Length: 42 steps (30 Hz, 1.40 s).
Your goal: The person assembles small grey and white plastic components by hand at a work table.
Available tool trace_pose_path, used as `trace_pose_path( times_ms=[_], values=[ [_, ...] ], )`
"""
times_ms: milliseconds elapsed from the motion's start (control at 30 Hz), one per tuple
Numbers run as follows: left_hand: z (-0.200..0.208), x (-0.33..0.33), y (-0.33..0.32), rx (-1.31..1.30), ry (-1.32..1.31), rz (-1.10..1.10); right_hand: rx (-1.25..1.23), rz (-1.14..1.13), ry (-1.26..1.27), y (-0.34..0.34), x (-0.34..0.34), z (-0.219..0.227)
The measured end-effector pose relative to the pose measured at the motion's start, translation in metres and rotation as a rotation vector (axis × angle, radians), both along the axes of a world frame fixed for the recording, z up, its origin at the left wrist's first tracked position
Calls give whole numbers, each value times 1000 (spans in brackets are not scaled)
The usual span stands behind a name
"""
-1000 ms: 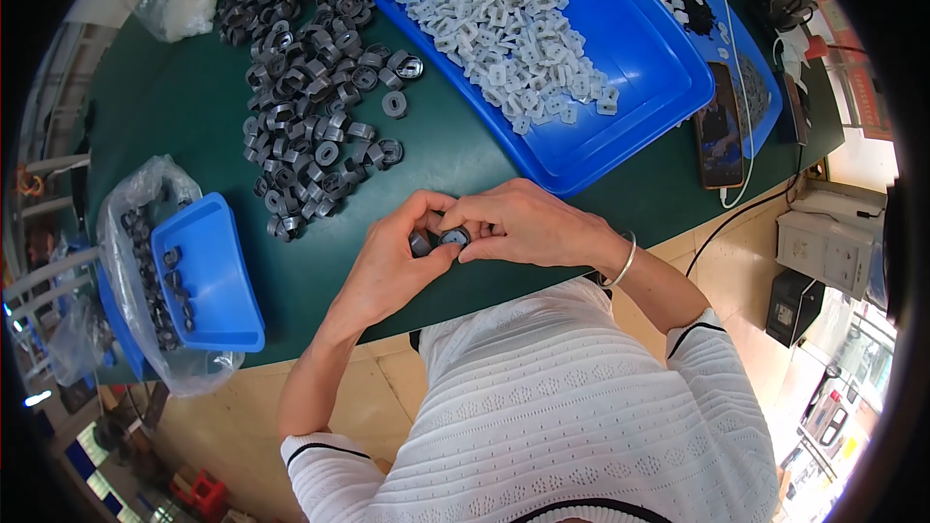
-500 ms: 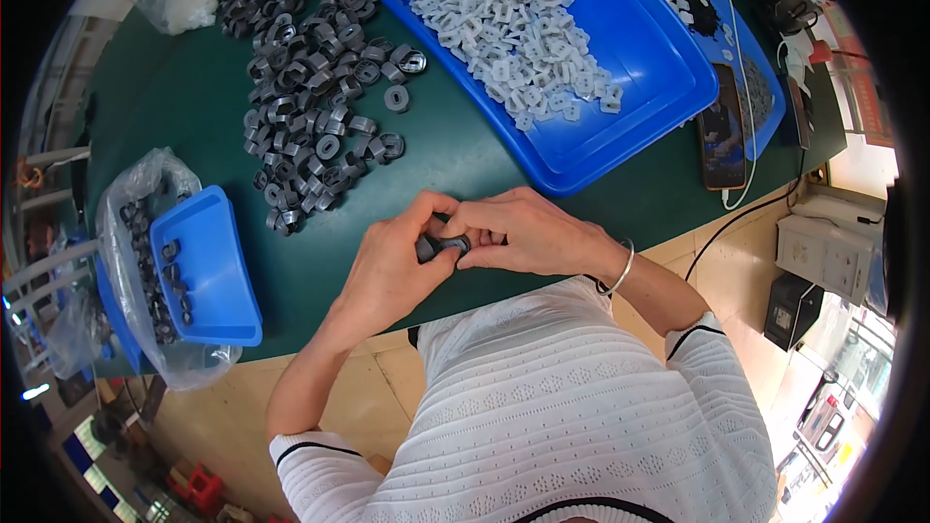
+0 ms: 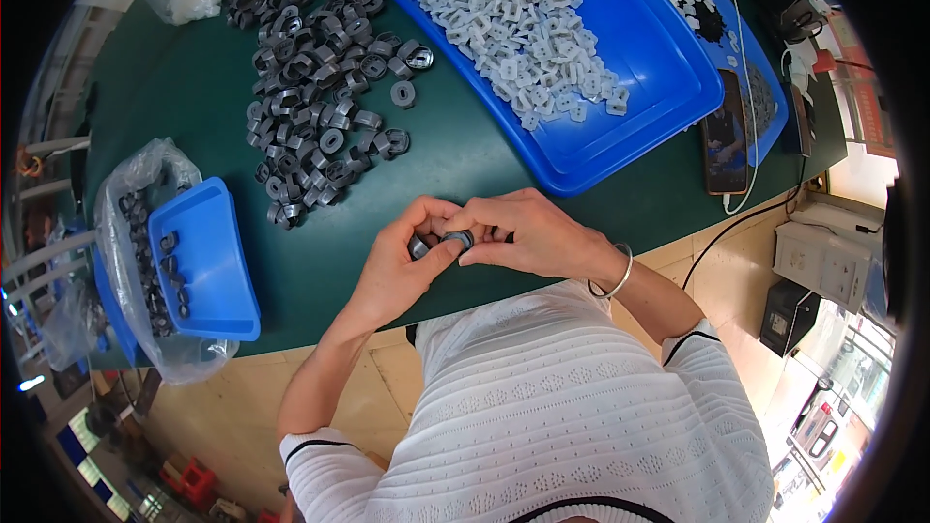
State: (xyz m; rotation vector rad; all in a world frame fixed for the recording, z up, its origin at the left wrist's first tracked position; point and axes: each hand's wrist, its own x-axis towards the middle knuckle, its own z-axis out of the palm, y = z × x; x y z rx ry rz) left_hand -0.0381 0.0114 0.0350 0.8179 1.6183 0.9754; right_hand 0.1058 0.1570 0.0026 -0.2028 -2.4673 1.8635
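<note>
— What have you got between your hands there?

— Your left hand point(image 3: 402, 266) and right hand point(image 3: 528, 232) meet just above the near edge of the dark green desk point(image 3: 194, 87), on your side of the heap of dark grey ring-shaped parts point(image 3: 310, 87). Both are closed in a pinch on one small dark grey ring-shaped part point(image 3: 455, 238); your left thumb lies along its underside and your right fingertips press on it from above. A second dark piece shows in your left fingers, too hidden to make out.

— How will it handle?

— Judging by its look, it is light and stiff, moulded plastic or metal, and will not give under your fingers. It seems smooth, so it could slip or flick away if you squeeze unevenly. Take it by the outer rim, thumb against forefinger, and keep the centre hole free.

— And the rest around the heap?

— To the right of the heap sits a big blue plastic tray point(image 3: 659, 87) of small pale grey clips point(image 3: 523, 19), which look lighter and thinner still. To the heap's lower left is a smaller blue plastic tray point(image 3: 218, 271) resting on a clear plastic bag point(image 3: 145, 174) with more dark rings. A phone point(image 3: 727, 140) lies on the far side of the big tray.
</note>
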Motion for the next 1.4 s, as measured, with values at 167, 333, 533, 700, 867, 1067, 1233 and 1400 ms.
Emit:
trace_pose_path(
  times_ms=[167,333,533,700,867,1067,1233,1400],
  values=[
    [-1,3,0,-137,-328,189,34,10,21,1,-1,-1],
    [-11,6,-3,-41,-183,137,97,-41,81,-8,0,-3],
    [-9,16,-7,137,-309,317,-382,-140,-141,3,-5,10],
    [-27,32,-9,256,-382,568,-308,-77,-273,1,-14,12],
    [-27,28,-6,202,-528,651,-110,-278,-100,-4,-16,15],
    [-33,28,-4,210,-479,661,155,-283,37,-13,-20,18],
    [-34,30,-8,220,-443,650,245,-248,5,-15,-25,27],
    [-31,33,-13,217,-328,629,287,-279,78,-29,-26,20]
  ],
)
